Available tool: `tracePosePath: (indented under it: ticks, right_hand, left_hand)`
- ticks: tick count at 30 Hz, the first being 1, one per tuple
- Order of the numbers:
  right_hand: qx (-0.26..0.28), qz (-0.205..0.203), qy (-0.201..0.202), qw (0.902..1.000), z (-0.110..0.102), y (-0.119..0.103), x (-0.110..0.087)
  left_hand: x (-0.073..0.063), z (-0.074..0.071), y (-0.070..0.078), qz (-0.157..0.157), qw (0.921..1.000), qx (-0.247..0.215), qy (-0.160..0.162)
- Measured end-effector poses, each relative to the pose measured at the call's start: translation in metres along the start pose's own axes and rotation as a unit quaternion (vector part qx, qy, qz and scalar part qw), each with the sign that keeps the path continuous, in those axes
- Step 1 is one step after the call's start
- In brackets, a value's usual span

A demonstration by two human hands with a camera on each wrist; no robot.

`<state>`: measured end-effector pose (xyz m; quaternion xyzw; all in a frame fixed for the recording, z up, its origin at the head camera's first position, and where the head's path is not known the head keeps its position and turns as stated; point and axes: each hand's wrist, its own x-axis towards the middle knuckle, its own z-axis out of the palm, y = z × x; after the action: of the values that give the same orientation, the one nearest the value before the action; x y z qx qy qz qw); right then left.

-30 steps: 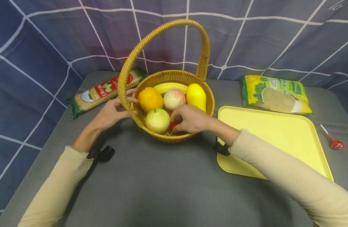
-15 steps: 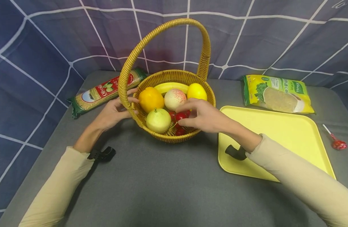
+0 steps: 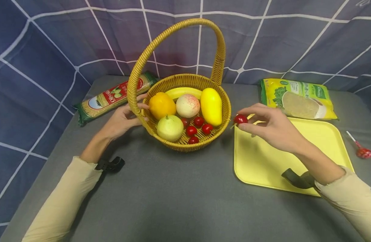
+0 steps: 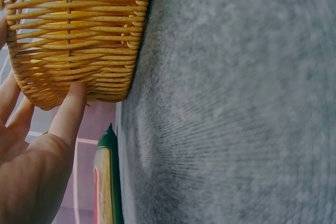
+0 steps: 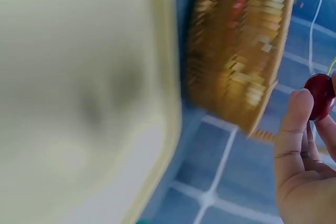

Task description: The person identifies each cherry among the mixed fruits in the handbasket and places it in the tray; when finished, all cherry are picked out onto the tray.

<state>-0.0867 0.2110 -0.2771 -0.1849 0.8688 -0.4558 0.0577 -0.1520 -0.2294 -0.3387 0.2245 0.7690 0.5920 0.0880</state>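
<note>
My right hand (image 3: 271, 127) pinches a dark red cherry (image 3: 240, 119) between thumb and fingertips, above the left edge of the yellow tray (image 3: 264, 161). In the right wrist view the same cherry (image 5: 318, 96) shows at the right edge. My left hand (image 3: 120, 119) touches the left side of the wicker basket (image 3: 185, 147), fingers extended near the handle's base. The left wrist view shows its thumb (image 4: 71, 111) against the woven wall. Inside the basket lie several cherries (image 3: 191, 130), a pear (image 3: 170, 128), an orange fruit (image 3: 162, 105), a peach (image 3: 187, 105), a mango (image 3: 211, 107) and a banana (image 3: 183, 92).
A pack of spaghetti (image 3: 109, 97) lies behind my left hand. Behind the tray is a yellow-green food bag (image 3: 298, 99). To the tray's right a red lollipop (image 3: 364, 153) lies on the grey table (image 3: 173, 195). The basket's tall handle (image 3: 173, 33) arches above the fruit.
My right hand has come out of the basket and moved right with a cherry, now above the tray's edge. My left hand has stayed at the basket's side.
</note>
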Motion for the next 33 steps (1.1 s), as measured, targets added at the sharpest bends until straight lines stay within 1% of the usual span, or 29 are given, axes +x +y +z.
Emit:
tracePosePath:
  ticks: [3,5,10,12,16,19,26,33]
  right_hand:
    - [-0.003,0.041,0.013,0.9991,-0.01,0.021,-0.016]
    - [-0.015,0.076,0.017,0.9968,-0.016,0.035,-0.025]
    - [-0.037,0.153,0.008,0.9876,-0.029,0.067,-0.042]
    - [-0.043,0.165,-0.001,0.9854,-0.034,0.077,-0.047]
    - [-0.065,0.163,-0.013,0.9843,-0.04,0.091,-0.052]
    - [-0.081,0.164,-0.013,0.9831,-0.043,0.096,-0.054]
    - [-0.085,0.149,-0.016,0.9851,-0.042,0.097,-0.054]
    - [-0.081,0.158,-0.028,0.9837,-0.044,0.093,-0.054]
  left_hand:
    - [-0.001,-0.001,0.0,0.0,1.0,-0.005,-0.001]
    - [-0.001,-0.001,0.0,0.001,1.0,-0.004,-0.001]
    - [-0.001,-0.001,-0.001,-0.001,1.0,-0.001,0.001]
    - [-0.001,-0.001,-0.001,0.001,1.0,-0.004,0.001]
    - [-0.001,0.0,-0.001,0.005,1.0,-0.004,0.001]
    - [0.0,0.0,0.0,0.007,1.0,-0.004,0.0]
    - [-0.002,0.0,0.001,0.001,1.0,-0.001,0.001]
    - [-0.001,0.001,0.002,-0.005,1.0,0.001,0.004]
